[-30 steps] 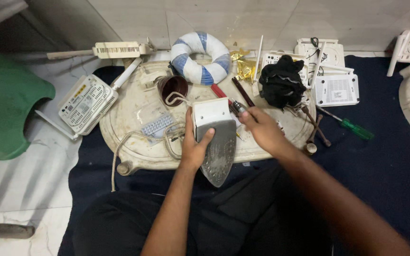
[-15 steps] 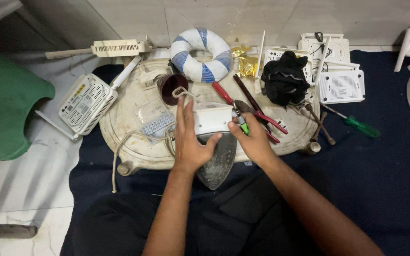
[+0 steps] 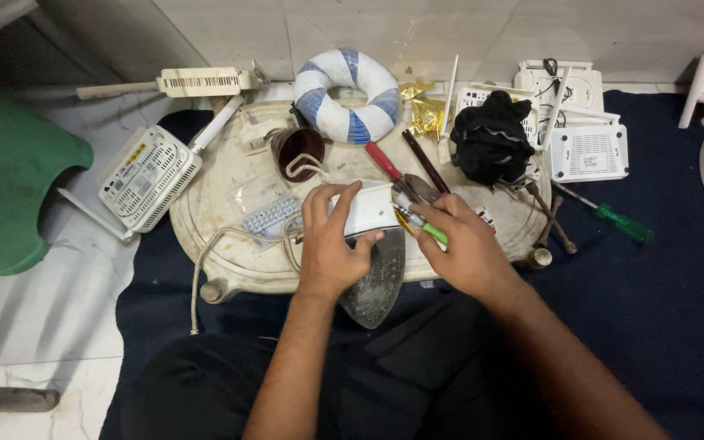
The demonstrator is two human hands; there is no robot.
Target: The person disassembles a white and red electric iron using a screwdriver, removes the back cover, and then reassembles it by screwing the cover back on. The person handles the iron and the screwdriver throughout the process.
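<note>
Two hands on iron point(image 3: 372, 269): left hand point(image 3: 332, 240) clamps body, fingers curled over top; right hand point(image 3: 458, 244) pinches screwdriver point(image 3: 421, 226) beside left fingertips. Risk: tip slips, jabs left fingers.

At centre the iron point(image 3: 368, 244) has a white body and a grey soleplate. The screwdriver point(image 3: 425, 228) beside it has a green handle. Top centre, a ring point(image 3: 346, 94) is striped white and blue. A dark blue mat point(image 3: 678, 310) covers the right; a green stool point(image 3: 6, 175) sits at left.
</note>
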